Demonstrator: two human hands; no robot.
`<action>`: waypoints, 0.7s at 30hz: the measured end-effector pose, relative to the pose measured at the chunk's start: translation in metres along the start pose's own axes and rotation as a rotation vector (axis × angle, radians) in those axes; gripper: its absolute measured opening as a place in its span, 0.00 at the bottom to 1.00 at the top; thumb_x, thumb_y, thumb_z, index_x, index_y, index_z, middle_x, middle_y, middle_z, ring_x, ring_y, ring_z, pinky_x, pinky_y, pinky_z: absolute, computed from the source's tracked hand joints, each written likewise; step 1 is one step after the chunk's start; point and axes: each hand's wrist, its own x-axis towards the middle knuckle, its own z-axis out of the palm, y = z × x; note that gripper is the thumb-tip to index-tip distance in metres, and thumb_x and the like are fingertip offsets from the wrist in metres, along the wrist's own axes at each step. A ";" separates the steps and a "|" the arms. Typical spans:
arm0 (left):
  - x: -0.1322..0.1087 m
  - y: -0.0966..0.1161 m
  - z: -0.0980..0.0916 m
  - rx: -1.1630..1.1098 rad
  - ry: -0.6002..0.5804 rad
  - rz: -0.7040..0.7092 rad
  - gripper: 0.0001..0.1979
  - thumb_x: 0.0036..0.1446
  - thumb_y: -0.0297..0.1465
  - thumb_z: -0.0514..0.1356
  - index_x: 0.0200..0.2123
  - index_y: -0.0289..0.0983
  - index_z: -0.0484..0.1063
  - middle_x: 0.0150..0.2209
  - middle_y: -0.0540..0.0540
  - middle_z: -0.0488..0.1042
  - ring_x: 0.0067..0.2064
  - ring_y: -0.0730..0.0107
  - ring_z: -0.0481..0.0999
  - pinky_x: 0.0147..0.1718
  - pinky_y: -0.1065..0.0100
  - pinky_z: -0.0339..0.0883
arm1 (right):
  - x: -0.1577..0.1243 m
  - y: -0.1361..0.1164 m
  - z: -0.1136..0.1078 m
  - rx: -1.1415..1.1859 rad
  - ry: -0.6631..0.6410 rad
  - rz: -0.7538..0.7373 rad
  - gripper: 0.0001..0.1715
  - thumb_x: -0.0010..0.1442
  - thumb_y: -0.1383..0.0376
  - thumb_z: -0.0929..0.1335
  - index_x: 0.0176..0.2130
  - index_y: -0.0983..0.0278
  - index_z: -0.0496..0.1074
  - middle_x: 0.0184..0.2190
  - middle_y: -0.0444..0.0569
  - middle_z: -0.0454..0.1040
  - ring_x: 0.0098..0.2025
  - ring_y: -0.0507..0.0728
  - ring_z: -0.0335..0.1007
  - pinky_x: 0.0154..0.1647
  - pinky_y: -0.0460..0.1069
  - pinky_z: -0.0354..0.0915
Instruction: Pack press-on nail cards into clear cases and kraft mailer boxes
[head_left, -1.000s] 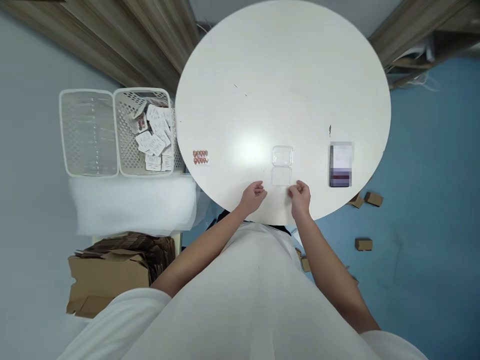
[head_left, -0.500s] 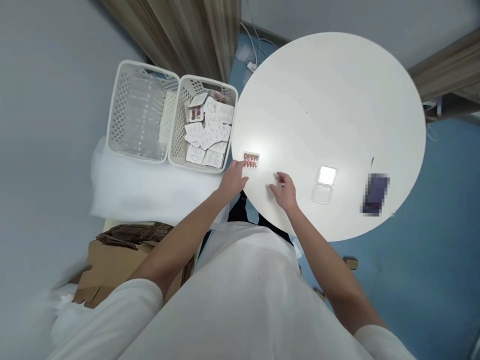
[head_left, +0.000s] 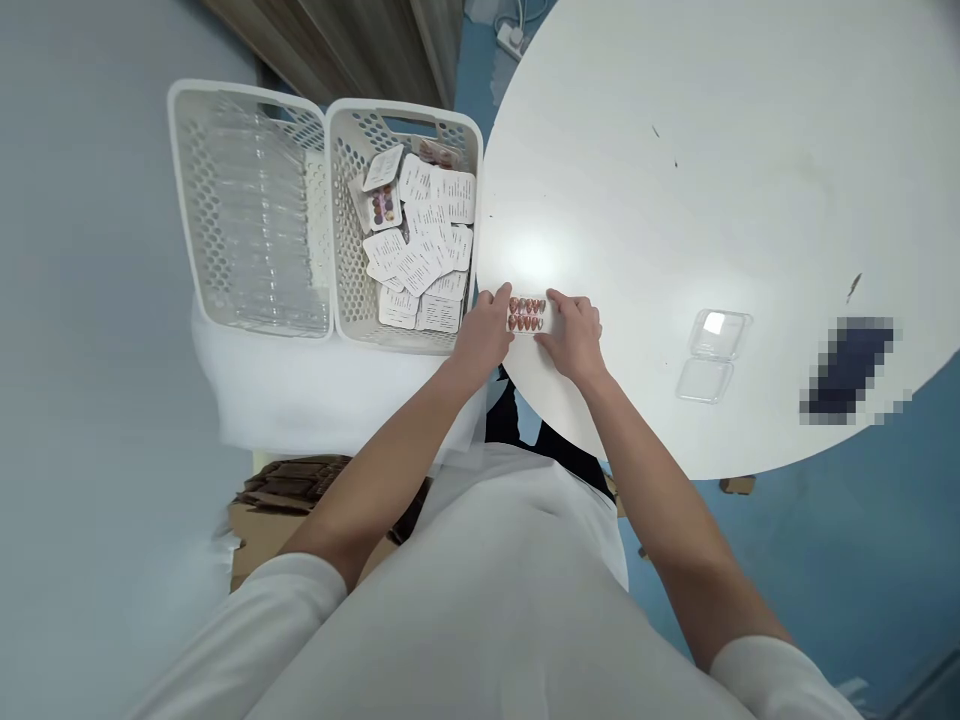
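Observation:
A small card of reddish nail tips (head_left: 526,314) lies at the left edge of the white round table (head_left: 600,220). My left hand (head_left: 484,335) grips the card's left edge between thumb and fingers. On the other side, my right hand (head_left: 576,335) has its thumb and index finger at the card's right edge. To the right of my hands, a clear plastic case (head_left: 712,355) rests unfolded on the table.
Left of the table, one white basket (head_left: 341,225) holds printed cards and nail sets; another basket (head_left: 180,190) holds stacked clear plastic cases. A pixelated dark object (head_left: 851,370) lies on the table's right. Cardboard (head_left: 262,540) sits at lower left.
My right hand has moved left to the nail card, and my left hand has closed on its left edge. The camera view has shifted closer, so the table and baskets appear larger.

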 end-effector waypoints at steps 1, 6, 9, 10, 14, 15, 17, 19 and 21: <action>0.000 0.000 0.000 -0.008 0.002 0.004 0.35 0.50 0.26 0.60 0.58 0.38 0.47 0.46 0.41 0.61 0.41 0.62 0.69 0.36 0.66 0.63 | -0.001 -0.001 0.001 -0.008 0.008 0.001 0.35 0.49 0.64 0.67 0.56 0.54 0.55 0.45 0.50 0.59 0.48 0.63 0.54 0.45 0.59 0.56; -0.002 0.000 0.002 -0.055 0.011 0.024 0.31 0.52 0.25 0.58 0.57 0.39 0.50 0.46 0.42 0.60 0.39 0.66 0.70 0.36 0.65 0.64 | -0.002 -0.003 0.003 -0.019 0.024 0.001 0.35 0.50 0.65 0.66 0.56 0.54 0.54 0.45 0.51 0.58 0.48 0.63 0.54 0.43 0.58 0.56; -0.003 0.000 0.005 -0.071 0.037 0.027 0.29 0.51 0.23 0.57 0.56 0.38 0.51 0.46 0.42 0.60 0.38 0.67 0.70 0.36 0.65 0.65 | -0.003 -0.002 0.003 -0.020 0.033 -0.009 0.34 0.50 0.65 0.66 0.56 0.54 0.55 0.45 0.51 0.58 0.47 0.63 0.54 0.42 0.58 0.56; -0.003 0.000 0.005 -0.075 0.049 0.029 0.29 0.51 0.22 0.57 0.55 0.38 0.52 0.46 0.42 0.60 0.38 0.67 0.70 0.36 0.65 0.65 | -0.003 -0.002 0.003 -0.019 0.035 -0.012 0.34 0.50 0.65 0.66 0.56 0.54 0.55 0.45 0.51 0.59 0.47 0.63 0.54 0.42 0.58 0.56; -0.004 0.000 0.008 -0.096 0.099 0.033 0.29 0.49 0.20 0.57 0.55 0.38 0.53 0.46 0.42 0.61 0.40 0.64 0.69 0.37 0.63 0.66 | -0.003 -0.002 0.004 -0.018 0.042 -0.012 0.33 0.50 0.66 0.66 0.55 0.55 0.56 0.45 0.51 0.59 0.47 0.62 0.54 0.42 0.58 0.56; -0.004 0.000 0.009 -0.108 0.104 0.031 0.30 0.49 0.20 0.57 0.55 0.38 0.53 0.46 0.42 0.61 0.40 0.64 0.69 0.38 0.63 0.66 | -0.003 -0.002 0.005 -0.015 0.046 -0.011 0.33 0.50 0.66 0.66 0.54 0.55 0.57 0.45 0.51 0.60 0.47 0.63 0.54 0.42 0.58 0.56; -0.004 0.000 0.011 -0.145 0.103 0.029 0.31 0.48 0.20 0.58 0.56 0.37 0.52 0.47 0.41 0.60 0.40 0.64 0.69 0.38 0.62 0.66 | -0.003 -0.002 0.006 -0.002 0.056 -0.011 0.32 0.50 0.67 0.66 0.54 0.56 0.57 0.46 0.51 0.61 0.47 0.63 0.54 0.43 0.59 0.56; -0.003 -0.001 0.014 -0.191 0.099 0.037 0.33 0.47 0.20 0.59 0.56 0.37 0.51 0.47 0.41 0.60 0.41 0.63 0.69 0.38 0.62 0.66 | -0.003 -0.002 0.008 0.019 0.060 -0.017 0.32 0.50 0.68 0.65 0.54 0.56 0.57 0.45 0.51 0.62 0.48 0.64 0.54 0.44 0.60 0.56; -0.003 -0.002 0.017 -0.234 0.111 0.054 0.34 0.46 0.21 0.60 0.56 0.36 0.51 0.47 0.41 0.60 0.42 0.63 0.68 0.39 0.61 0.66 | -0.003 0.000 0.008 0.045 0.053 -0.032 0.32 0.50 0.68 0.65 0.55 0.57 0.56 0.45 0.51 0.63 0.48 0.64 0.54 0.45 0.61 0.55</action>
